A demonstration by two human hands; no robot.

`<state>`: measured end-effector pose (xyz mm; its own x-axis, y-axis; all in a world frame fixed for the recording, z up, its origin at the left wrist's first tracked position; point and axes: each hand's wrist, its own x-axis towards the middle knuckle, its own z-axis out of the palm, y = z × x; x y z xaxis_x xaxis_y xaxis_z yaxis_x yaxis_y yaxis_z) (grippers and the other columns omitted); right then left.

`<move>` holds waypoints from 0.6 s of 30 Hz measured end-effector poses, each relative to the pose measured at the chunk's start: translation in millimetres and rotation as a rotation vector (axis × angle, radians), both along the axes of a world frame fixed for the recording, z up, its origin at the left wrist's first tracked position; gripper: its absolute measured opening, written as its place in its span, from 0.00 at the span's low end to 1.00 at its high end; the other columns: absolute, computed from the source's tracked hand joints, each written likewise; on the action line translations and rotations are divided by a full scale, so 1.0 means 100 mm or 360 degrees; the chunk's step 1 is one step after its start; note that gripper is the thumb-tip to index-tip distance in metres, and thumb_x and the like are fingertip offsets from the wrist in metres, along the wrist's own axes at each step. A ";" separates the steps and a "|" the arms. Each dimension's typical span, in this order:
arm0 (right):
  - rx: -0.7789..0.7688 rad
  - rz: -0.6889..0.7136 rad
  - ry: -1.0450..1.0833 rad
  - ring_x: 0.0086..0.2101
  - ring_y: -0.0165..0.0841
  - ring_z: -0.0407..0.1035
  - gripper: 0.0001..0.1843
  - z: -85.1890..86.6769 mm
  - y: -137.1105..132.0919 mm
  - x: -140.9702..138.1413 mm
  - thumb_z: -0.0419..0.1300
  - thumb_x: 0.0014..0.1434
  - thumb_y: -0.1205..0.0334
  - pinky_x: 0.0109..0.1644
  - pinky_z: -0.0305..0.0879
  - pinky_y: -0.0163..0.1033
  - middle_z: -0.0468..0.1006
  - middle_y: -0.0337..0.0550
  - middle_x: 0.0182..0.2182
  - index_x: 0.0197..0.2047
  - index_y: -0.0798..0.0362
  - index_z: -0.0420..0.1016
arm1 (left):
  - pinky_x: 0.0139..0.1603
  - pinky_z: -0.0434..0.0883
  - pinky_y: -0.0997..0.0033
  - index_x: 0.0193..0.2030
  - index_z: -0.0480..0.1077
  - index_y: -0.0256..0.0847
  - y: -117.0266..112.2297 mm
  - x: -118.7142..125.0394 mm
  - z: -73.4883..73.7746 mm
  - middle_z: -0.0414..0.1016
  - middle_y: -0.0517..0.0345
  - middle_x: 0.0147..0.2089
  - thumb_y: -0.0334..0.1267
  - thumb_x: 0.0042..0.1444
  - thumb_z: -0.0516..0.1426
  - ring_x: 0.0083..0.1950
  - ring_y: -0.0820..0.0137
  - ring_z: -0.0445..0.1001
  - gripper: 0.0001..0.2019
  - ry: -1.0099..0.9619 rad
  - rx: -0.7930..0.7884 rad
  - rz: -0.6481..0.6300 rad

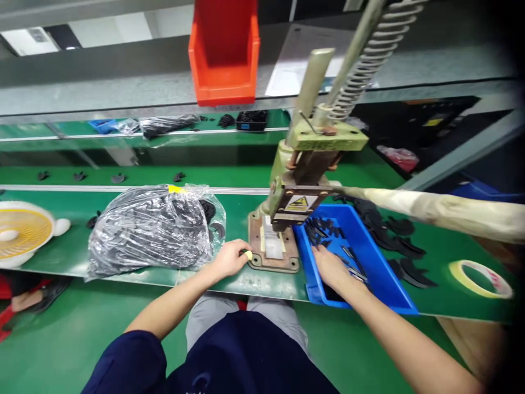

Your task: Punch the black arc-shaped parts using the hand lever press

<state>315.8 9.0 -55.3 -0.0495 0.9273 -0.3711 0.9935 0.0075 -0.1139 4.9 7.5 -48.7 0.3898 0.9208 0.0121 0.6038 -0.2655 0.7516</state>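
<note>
My left hand [232, 258] is beside the left edge of the metal base [255, 262] of a green hand press [301, 189]. Its fingers are loosely curled with a small gap, and a pale yellow cover [248, 255] shows on one fingertip. No part is visible in that hand. Under the press ram, a translucent block [273, 247] sits on the base. My right hand [331, 267] reaches into a blue bin [391, 293] among small black strip-like parts [324, 229]. Its fingertips point down into them, so whether it grips one is hidden.
Left of the press lies a clear plastic bag [151, 230] of black parts. A white-and-yellow fan [24, 232] stands far left. Right of the bin are curved black pieces [410, 249] and a tape roll [479, 279]. The press lever [443, 208] extends right. An orange bin [225, 87] is overhead.
</note>
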 end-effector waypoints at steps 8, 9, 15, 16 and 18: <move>0.0187 -0.0301 0.0229 0.43 0.39 0.73 0.08 0.05 0.07 0.18 0.55 0.59 0.63 0.52 0.66 0.47 0.78 0.50 0.40 0.39 0.54 0.75 | 0.43 0.72 0.69 0.41 0.79 0.40 -0.06 -0.02 0.06 0.81 0.53 0.44 0.32 0.57 0.57 0.41 0.67 0.77 0.10 -0.0062 -0.0063 0.0036; 0.0236 -0.0397 0.0286 0.43 0.41 0.73 0.09 0.09 0.08 0.22 0.55 0.58 0.63 0.52 0.65 0.48 0.78 0.52 0.40 0.40 0.54 0.75 | 0.43 0.72 0.69 0.41 0.79 0.40 -0.06 -0.03 0.06 0.81 0.53 0.44 0.32 0.57 0.57 0.41 0.66 0.77 0.09 -0.0060 -0.0063 0.0029; 0.0508 -0.0783 0.0903 0.43 0.42 0.71 0.23 0.41 -0.19 0.17 0.49 0.60 0.49 0.50 0.66 0.48 0.78 0.54 0.40 0.49 0.55 0.71 | 0.49 0.72 0.67 0.44 0.77 0.40 -0.12 0.10 0.22 0.80 0.53 0.46 0.34 0.60 0.56 0.46 0.65 0.77 0.10 -0.0253 -0.0020 0.0020; 0.0476 -0.0778 0.1070 0.39 0.39 0.72 0.25 0.43 -0.28 0.08 0.49 0.60 0.45 0.48 0.67 0.47 0.78 0.51 0.38 0.49 0.54 0.72 | 0.50 0.72 0.67 0.45 0.77 0.41 -0.14 0.15 0.27 0.80 0.53 0.47 0.35 0.60 0.56 0.47 0.65 0.77 0.10 -0.0327 -0.0014 -0.0013; 0.0299 -0.0732 0.1423 0.31 0.35 0.70 0.28 0.45 -0.47 -0.17 0.52 0.58 0.39 0.40 0.68 0.44 0.78 0.46 0.31 0.44 0.54 0.74 | 0.51 0.73 0.67 0.49 0.76 0.41 -0.20 0.26 0.36 0.79 0.51 0.49 0.36 0.60 0.57 0.48 0.65 0.77 0.12 -0.0465 -0.0016 -0.0116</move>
<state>299.2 -38.5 -10.7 0.1388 0.9657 -0.2194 0.4565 -0.2590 -0.8512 31.1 -12.8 -12.8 0.4361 0.8912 0.1247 0.3410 -0.2919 0.8936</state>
